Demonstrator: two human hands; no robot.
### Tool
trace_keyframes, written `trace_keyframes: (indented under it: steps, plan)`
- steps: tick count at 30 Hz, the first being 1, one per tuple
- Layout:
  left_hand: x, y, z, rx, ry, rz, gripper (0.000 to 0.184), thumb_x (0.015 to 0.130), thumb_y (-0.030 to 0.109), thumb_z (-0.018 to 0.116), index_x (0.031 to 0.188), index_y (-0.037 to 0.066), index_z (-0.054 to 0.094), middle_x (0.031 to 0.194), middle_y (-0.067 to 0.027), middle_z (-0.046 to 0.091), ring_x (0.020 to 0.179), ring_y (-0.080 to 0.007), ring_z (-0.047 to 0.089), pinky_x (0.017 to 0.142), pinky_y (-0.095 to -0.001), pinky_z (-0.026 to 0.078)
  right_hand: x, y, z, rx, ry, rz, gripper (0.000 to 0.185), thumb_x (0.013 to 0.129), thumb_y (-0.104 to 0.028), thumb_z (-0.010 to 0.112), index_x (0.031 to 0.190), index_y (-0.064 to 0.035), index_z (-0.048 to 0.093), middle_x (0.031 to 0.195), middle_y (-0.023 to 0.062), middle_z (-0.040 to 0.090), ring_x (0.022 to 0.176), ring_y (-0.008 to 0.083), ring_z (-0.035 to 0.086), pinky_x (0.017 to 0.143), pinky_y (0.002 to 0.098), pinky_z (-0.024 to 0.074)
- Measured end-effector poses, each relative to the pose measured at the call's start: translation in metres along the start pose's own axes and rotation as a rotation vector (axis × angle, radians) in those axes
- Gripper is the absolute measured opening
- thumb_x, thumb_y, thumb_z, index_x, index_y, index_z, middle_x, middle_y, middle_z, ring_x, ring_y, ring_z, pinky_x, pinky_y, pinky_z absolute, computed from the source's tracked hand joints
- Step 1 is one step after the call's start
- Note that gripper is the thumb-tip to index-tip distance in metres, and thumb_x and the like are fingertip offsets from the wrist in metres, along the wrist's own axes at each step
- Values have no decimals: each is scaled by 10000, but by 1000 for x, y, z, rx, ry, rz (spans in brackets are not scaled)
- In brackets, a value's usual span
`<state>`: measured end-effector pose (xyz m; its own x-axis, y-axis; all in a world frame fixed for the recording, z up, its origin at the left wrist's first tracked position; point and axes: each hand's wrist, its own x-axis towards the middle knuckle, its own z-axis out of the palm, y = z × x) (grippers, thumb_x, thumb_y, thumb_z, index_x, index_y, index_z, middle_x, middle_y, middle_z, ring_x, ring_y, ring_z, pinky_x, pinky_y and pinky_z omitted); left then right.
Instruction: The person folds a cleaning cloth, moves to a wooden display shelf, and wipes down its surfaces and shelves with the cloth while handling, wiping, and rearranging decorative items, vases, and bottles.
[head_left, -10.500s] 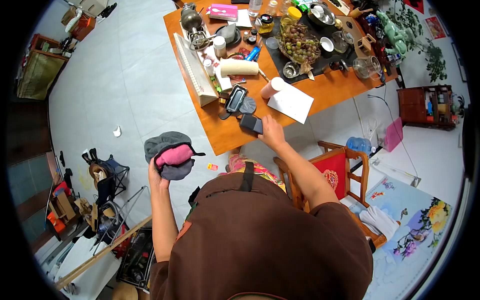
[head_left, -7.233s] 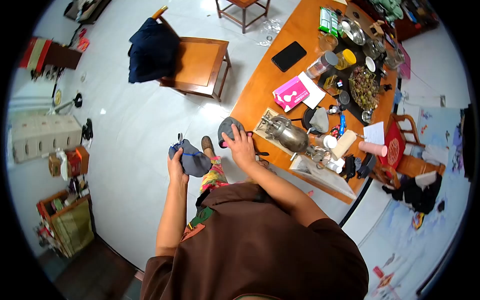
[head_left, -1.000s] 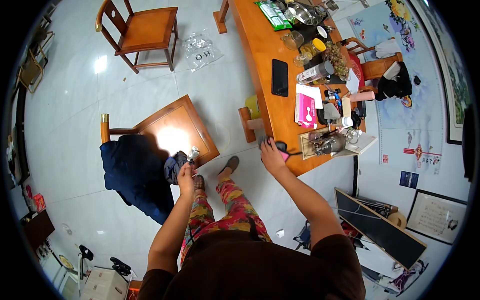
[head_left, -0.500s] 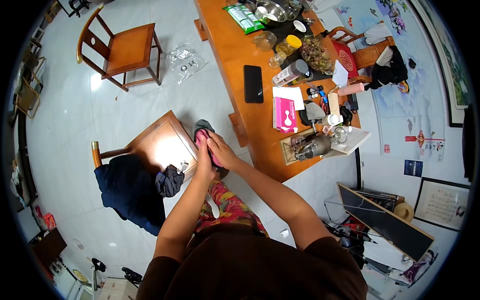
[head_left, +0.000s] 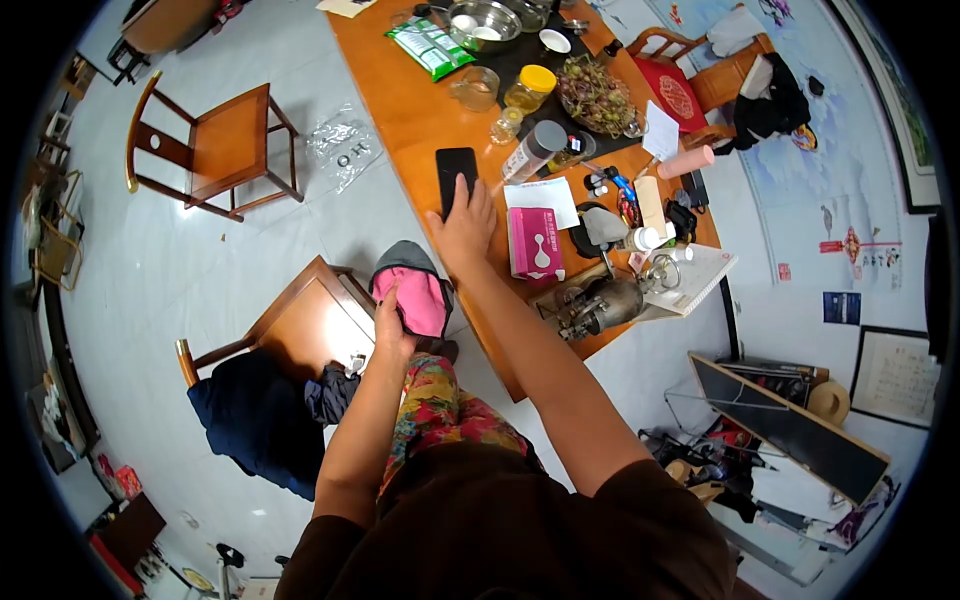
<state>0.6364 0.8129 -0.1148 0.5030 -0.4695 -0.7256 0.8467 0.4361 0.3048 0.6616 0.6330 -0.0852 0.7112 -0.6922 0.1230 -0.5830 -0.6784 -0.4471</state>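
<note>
My left hand is closed on the near left edge of a soft cloth piece, bright pink inside with a grey outer part and dark edging; its exact kind is unclear. It hangs between the chair and the table, above my legs. My right hand lies over the table's left edge with its fingers stretched out. Its fingertips touch the lower end of a black smartphone, which lies flat on the wooden table. Just right of this hand stands a pink box.
A chair at left bears dark blue clothing. Another chair and a clear plastic bag are farther off. Jars, a grey-lidded bottle, a bowl of dried stems and a glass pot crowd the table.
My right hand has left the cloth piece and moved up and right onto the table at the smartphone. My left hand keeps the cloth, now spread wider with more pink showing. The view has shifted.
</note>
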Motion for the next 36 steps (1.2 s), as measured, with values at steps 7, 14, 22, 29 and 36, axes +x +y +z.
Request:
trace_keyframes:
  steps: [7, 14, 22, 29, 36]
  plan:
    - [13, -7, -24, 7, 53, -91, 434, 1000, 357, 539, 1330, 75, 549, 1286, -82, 637, 1190, -266, 593, 1058, -451, 448, 20, 12, 24, -93, 19, 55, 928, 738, -322, 825, 1504, -110, 345, 1536, 233, 285, 1346, 432, 365, 1082, 546, 341]
    - [2, 12, -7, 86, 188, 7, 446, 1002, 359, 519, 1332, 60, 542, 1287, -112, 628, 1190, -309, 593, 1044, -502, 454, 20, 16, 11, -8, -2, 74, 894, 707, -181, 802, 1481, -91, 363, 1486, 241, 336, 1302, 448, 416, 1053, 491, 404]
    - [36, 31, -1, 134, 164, 37, 428, 990, 289, 582, 1340, 47, 534, 1297, -91, 626, 1184, -259, 592, 1046, -422, 457, -44, 29, -55, 821, -151, 515, 863, 759, -219, 780, 1492, -39, 363, 1474, 205, 397, 1362, 312, 415, 1082, 410, 393]
    - [84, 25, -2, 169, 135, 164, 414, 949, 220, 638, 1320, 69, 536, 1243, -105, 627, 1112, -255, 619, 975, -430, 501, -39, 67, -125, 211, 36, 302, 819, 742, -159, 727, 1465, -15, 370, 1501, 284, 267, 1348, 464, 380, 1061, 478, 413]
    - [76, 9, 3, 175, 190, 104, 453, 934, 210, 665, 1334, 57, 516, 1226, -114, 634, 1094, -266, 624, 962, -429, 509, -14, 82, -103, -114, -209, 463, 874, 781, -247, 751, 1523, -124, 304, 1536, 234, 234, 1283, 478, 417, 1013, 540, 437]
